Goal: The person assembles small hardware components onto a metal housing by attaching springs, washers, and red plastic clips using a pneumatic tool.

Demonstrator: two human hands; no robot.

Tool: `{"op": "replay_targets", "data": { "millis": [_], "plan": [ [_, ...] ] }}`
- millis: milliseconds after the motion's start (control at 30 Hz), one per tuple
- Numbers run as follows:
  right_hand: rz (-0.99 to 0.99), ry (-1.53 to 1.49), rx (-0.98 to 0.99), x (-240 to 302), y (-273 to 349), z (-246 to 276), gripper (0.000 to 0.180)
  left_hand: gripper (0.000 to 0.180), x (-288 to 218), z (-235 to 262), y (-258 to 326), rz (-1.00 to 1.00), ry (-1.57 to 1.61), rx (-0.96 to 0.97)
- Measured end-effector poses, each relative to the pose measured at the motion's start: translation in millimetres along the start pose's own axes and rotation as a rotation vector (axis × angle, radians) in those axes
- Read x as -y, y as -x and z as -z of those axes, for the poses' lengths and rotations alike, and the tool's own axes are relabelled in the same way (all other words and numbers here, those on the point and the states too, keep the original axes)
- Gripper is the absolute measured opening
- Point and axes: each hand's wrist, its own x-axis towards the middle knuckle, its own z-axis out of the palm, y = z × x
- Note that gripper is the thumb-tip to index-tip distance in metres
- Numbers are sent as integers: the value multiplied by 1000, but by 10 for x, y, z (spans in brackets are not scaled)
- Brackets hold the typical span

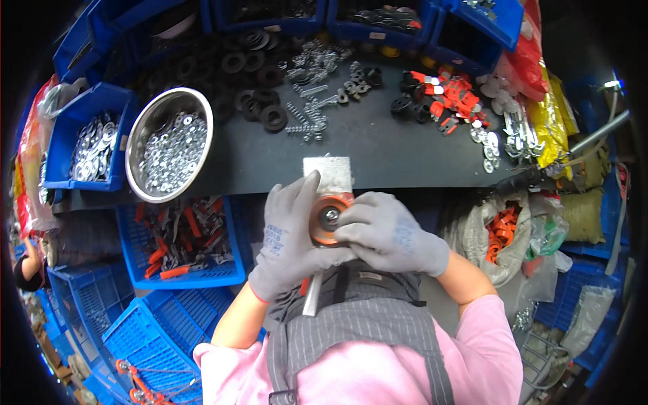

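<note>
My left hand (287,233), in a grey work glove, wraps the left side and underside of a round orange part (320,236) with a dark inner face. A small shiny metal piece (331,215) sits at its centre. My right hand (391,233), gloved too, has its bent fingers pressed on the right side of the same part; whether a small piece lies under those fingertips is hidden. Below my left hand, a flat metal bar (312,295) slants down over my apron. Just beyond my hands a pale block (328,174) lies at the bench's near edge.
On the dark bench (378,158) are a steel bowl of washers (169,158), black rings (273,117), screws (307,125) and red-orange parts (455,98). Blue bins (270,27) line the back. Below stand a crate (202,275) of orange-and-metal pieces and an open sack (480,253).
</note>
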Motion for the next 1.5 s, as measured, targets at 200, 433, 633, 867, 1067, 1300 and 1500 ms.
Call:
{"op": "replay_targets", "data": {
  "millis": [200,433,633,867,1067,1300,1500],
  "plan": [
    [-129,34,-331,-430,-202,390,36,84,45,18,-82,36,37,83],
    [-530,757,-180,-1658,-100,470,43,80,-41,-61,-198,74,-45,82],
    [-571,-20,-480,-959,16,214,36,99,88,-61,-123,113,99,37],
    [-119,-52,-238,-82,-200,-43,37,93,282,-234,-63,7,81,-9],
    [-23,147,-50,-63,-320,-57,39,86,334,-218,-99,40,160,6],
    [-50,244,66,26,-339,-88,35,84,382,-251,-49,72,186,1],
    [2,266,77,-37,-194,-133,45,85,418,-271,0,67,167,11]
  ]
}}
